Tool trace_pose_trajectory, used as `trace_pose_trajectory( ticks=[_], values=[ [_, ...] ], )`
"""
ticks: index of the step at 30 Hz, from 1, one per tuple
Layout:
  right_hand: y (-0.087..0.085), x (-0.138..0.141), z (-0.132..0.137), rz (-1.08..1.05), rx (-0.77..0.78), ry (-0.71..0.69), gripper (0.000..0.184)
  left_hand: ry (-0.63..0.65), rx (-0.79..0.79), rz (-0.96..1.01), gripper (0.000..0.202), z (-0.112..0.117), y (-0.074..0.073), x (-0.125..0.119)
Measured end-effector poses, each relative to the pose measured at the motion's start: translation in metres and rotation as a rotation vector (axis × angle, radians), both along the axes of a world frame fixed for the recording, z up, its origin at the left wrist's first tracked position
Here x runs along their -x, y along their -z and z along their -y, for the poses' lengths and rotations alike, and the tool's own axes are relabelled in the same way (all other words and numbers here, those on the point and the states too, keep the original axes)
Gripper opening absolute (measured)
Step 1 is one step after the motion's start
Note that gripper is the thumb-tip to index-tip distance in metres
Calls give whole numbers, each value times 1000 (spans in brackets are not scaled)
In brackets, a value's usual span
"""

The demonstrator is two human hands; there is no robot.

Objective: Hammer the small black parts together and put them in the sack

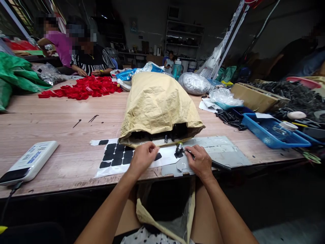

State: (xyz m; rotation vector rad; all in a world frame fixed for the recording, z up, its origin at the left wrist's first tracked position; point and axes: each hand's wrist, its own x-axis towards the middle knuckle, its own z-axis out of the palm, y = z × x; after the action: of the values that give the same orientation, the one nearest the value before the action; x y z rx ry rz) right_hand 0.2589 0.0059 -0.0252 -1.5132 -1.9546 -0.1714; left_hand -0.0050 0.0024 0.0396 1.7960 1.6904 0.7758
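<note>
My right hand (200, 162) is wrapped round the dark handle of a small hammer (179, 148), whose metal head lies over a black square on a white sheet. My left hand (143, 159) is closed, fingertips pressed together above the white sheet (100, 173) of black rounded squares (117, 154); whatever it may hold is hidden. Just beyond both hands, a brown paper sack (159, 101) lies with its mouth towards me, small black parts (166, 138) showing inside. Under the hammer and my right hand is a grey board (228, 152). Another sack (144, 217) hangs open between my legs.
At left stands a white power bank (30, 161) with a cable. Red parts (86, 86) are heaped further back, where a person in a striped top (93, 59) sits. On the right are a blue basket (274, 135), a cardboard box (256, 96) and piled black parts (294, 95).
</note>
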Motion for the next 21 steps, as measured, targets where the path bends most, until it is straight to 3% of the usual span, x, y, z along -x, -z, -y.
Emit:
trace_pose_trajectory(
  ticks=[2,4,7,11,16,21],
  values=[
    [0,0,0,-3,-2,1,19,-229,-29,-126,34,-30,2,9],
    [-1,1,0,-4,1,1,19,-347,14,-220,37,-53,7,12],
    [-1,1,0,-4,5,4,18,-415,106,-258,41,-71,13,9],
    [-1,1,0,-7,-7,14,18,-442,172,-241,34,-69,10,6],
    [0,1,-1,-1,-6,13,18,-333,113,-286,19,-31,1,11],
    [2,0,-1,0,-16,19,18,122,-85,-209,13,8,12,-2]
  ],
)
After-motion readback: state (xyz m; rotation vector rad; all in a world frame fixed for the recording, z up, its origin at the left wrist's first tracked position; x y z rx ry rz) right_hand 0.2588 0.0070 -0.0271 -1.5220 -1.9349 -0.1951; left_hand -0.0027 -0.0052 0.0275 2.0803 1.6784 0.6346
